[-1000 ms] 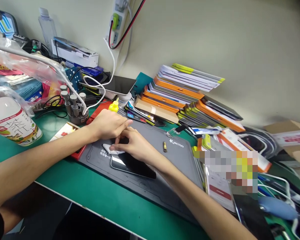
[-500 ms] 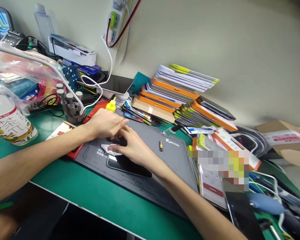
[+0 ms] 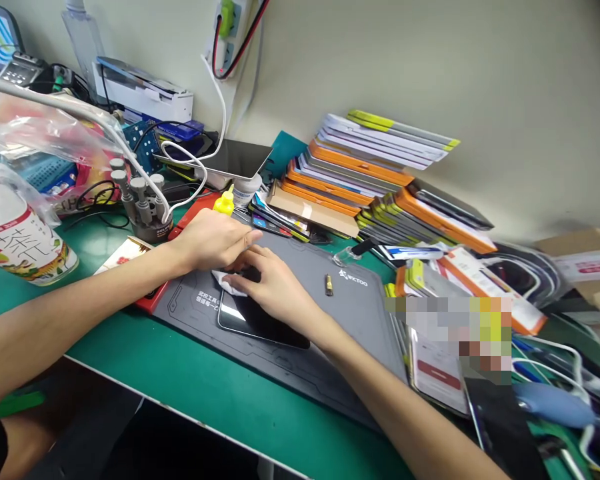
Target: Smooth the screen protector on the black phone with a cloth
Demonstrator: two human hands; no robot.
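A black smartphone (image 3: 253, 321) lies screen-up on a grey work mat (image 3: 300, 347). My right hand (image 3: 275, 290) rests on its far end, fingers pressed onto a small white wipe (image 3: 226, 283) at the phone's upper left corner. My left hand (image 3: 215, 240) sits just behind it on the mat, fingers curled and touching the right hand's fingertips near the wipe. What the left fingers hold, if anything, is hidden.
A small brass-and-black cylinder (image 3: 329, 285) lies on the mat. Behind stand a yellow-capped bottle (image 3: 224, 203), a grey multi-post jig (image 3: 143, 207), white cables and a tall stack of orange packaged boxes (image 3: 380, 187). A drink bottle (image 3: 20, 240) is left; clutter fills the right.
My right hand has slid the white wipe slightly away from me along the phone's top edge. The left hand stays put. The view shifted a little.
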